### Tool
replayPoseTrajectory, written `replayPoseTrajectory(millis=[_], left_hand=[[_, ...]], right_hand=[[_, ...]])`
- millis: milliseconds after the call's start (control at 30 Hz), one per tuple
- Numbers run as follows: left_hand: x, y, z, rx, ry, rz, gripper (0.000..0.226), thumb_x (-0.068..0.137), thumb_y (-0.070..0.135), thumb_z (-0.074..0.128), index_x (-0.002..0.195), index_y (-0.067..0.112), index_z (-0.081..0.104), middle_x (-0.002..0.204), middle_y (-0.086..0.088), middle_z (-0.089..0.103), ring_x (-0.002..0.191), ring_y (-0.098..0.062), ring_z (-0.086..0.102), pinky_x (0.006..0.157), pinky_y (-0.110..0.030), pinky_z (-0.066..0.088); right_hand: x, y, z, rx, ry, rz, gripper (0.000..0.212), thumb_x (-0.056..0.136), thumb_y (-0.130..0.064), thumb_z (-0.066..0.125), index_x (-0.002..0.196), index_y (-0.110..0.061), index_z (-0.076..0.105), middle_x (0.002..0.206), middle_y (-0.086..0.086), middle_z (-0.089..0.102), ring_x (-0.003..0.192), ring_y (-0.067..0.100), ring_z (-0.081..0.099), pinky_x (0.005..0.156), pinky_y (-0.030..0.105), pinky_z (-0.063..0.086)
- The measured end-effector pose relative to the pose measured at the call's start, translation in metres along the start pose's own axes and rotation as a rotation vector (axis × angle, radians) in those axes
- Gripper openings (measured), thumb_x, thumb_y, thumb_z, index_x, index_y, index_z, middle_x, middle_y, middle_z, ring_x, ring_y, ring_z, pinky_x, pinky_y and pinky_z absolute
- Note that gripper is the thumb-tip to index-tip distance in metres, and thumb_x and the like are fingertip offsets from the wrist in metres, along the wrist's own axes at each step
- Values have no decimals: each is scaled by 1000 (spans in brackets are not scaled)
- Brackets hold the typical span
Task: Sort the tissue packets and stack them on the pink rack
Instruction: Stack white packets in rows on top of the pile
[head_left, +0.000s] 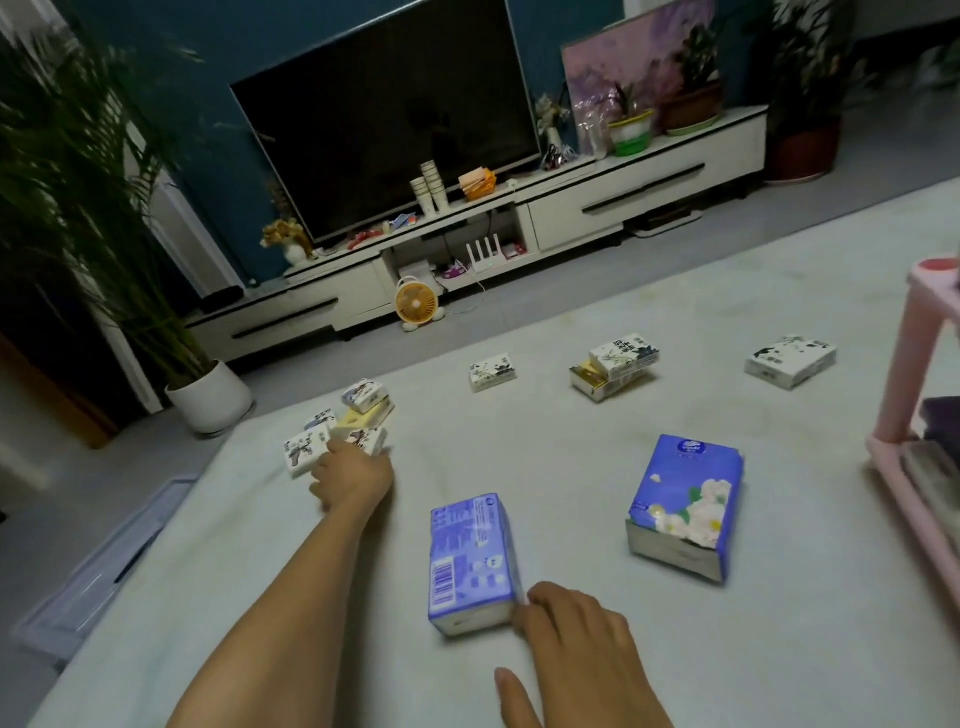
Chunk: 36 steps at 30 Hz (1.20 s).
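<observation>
Sorting stage. L hand (353, 478) at small white packets (343, 426) far left, grip can't tell. R hand (576, 629) fingertips touch blue packet (470, 561), thumb off, no hold. Next: group by type, carry to pink rack (906, 364) at right.

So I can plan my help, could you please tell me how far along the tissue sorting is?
Done: nothing; no packet shows on the pink rack. In hand: left hand reaches the small white pile, right hand touches a blue packet. Left: every scattered packet.
</observation>
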<state>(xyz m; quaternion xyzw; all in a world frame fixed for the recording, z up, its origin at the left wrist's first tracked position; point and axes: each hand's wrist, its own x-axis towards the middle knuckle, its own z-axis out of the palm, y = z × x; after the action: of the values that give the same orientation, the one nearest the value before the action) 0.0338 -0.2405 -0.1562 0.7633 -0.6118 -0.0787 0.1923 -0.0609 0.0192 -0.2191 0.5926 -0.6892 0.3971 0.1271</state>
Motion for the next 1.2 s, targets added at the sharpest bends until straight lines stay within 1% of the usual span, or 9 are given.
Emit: replayPoseTrajectory(millis=[100, 200, 333, 433, 567, 733, 867, 1000, 1200], left_hand=[[-4, -2, 0, 15, -3, 26, 68, 85, 39, 60, 130, -4, 32, 133, -27, 42, 123, -41, 40, 99, -45, 35], [-28, 1, -25, -341, -162, -17, 52, 87, 34, 58, 120, -4, 44, 107, -20, 58, 92, -33, 57, 75, -36, 47], [-101, 10, -109, -1121, -870, -244, 22, 88, 20, 44, 100, 6, 56, 90, -14, 59, 77, -22, 56, 67, -31, 46], [-163, 4, -152, -1077, -1096, -168, 30, 82, 20, 47, 105, 4, 59, 99, -20, 63, 83, -25, 60, 69, -32, 55], [-235, -3, -170, -1015, -1163, -98, 34, 83, 17, 48, 113, 1, 54, 97, -24, 67, 87, -30, 63, 74, -39, 56], [-314, 31, -182, -1039, -1439, -20, 36, 83, 17, 42, 108, -2, 60, 100, -24, 63, 80, -28, 64, 72, -32, 56], [-366, 58, -187, -1081, -1621, 114, 37, 85, 18, 42, 88, -1, 74, 103, -24, 63, 87, -31, 62, 72, -32, 56], [-401, 85, -198, -1013, -1619, 297, 36, 83, 33, 48, 94, 8, 73, 102, -21, 69, 85, -30, 67, 75, -38, 55], [-411, 132, -225, -1072, -1329, 484, 42, 70, 43, 58, 79, 5, 77, 56, -5, 59, 42, -9, 46, 39, -18, 36]], right_hand=[[1, -1, -3, 13, -49, 20, 42, 54, -54, 39, 80, -26, 57, 91, -6, 51, 79, 13, 45, 67, 26, 27], [-3, -5, -13, 30, -153, 63, 41, 58, -55, 39, 74, -26, 64, 81, -9, 61, 73, 9, 58, 70, 24, 33], [-1, -11, -38, 122, -298, 120, 41, 77, -54, 32, 95, -27, 58, 93, -9, 57, 88, 13, 58, 80, 26, 48], [-3, -15, -58, 327, -328, 156, 65, 78, -62, 20, 127, -24, 39, 127, -8, 42, 118, 13, 40, 98, 19, 28], [-1, -17, -121, 673, -216, 276, 88, 78, -56, 62, 144, -29, 11, 136, -19, 22, 120, -4, 32, 100, 11, 27], [-16, 2, -223, 495, -128, 118, 64, 75, -50, 67, 130, -28, 41, 113, -27, 40, 104, -12, 41, 85, 0, 32], [-37, 22, -295, 372, -83, 123, 62, 72, -51, 70, 123, -47, 36, 117, -33, 39, 111, -14, 39, 90, 2, 33], [-37, 30, -376, 244, -136, 32, 61, 68, -52, 69, 123, -51, 42, 119, -33, 44, 115, -10, 43, 92, 8, 39], [5, 57, -486, -52, 130, 38, 46, 63, -53, 65, 106, -44, 52, 102, -26, 57, 97, -7, 51, 76, 2, 41]])
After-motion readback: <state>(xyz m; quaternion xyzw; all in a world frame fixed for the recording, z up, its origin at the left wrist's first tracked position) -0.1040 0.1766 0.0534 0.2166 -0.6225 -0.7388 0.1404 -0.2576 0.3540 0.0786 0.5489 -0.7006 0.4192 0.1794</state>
